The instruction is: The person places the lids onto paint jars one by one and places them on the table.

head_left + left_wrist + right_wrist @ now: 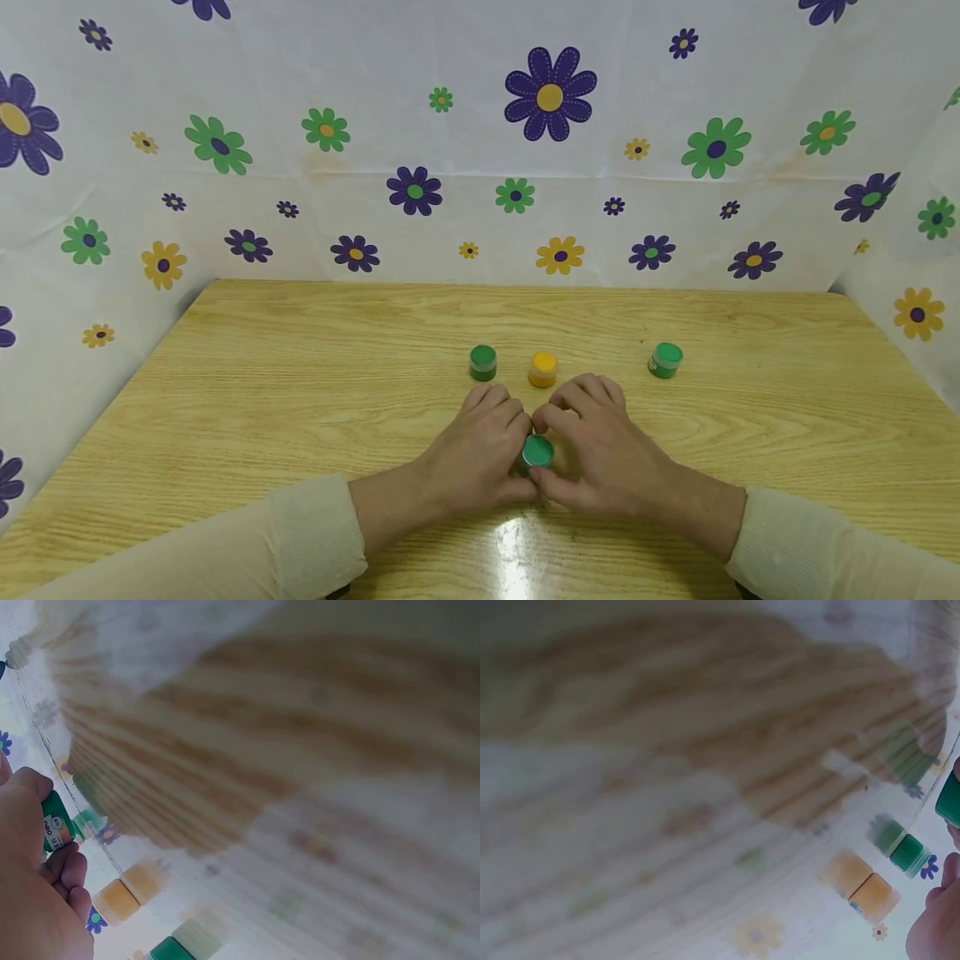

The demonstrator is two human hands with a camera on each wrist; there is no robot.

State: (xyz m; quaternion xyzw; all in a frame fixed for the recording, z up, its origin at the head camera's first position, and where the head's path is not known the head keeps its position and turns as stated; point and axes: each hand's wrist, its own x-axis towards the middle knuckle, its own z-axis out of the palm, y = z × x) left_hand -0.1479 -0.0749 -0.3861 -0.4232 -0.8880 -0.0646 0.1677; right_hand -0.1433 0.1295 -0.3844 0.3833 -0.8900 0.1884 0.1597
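Observation:
A small green paint jar (537, 451) is between both hands near the front of the table, its green top facing up in the head view. My left hand (486, 450) grips it from the left, fingers curled at its side. From the right, my right hand (603, 454) pinches it, thumb at the near edge and index finger at the far edge. In the left wrist view the jar's printed label (55, 831) shows between thumb and fingers. The right wrist view catches only part of the jar (949, 801) at the border.
Beyond the hands stand a dark green jar (483, 363), a yellow-orange jar (543, 369) and, farther right, another green jar (665, 360). The wood-grain table (300, 375) meets a flower-patterned cloth (480, 133) at the back and sides.

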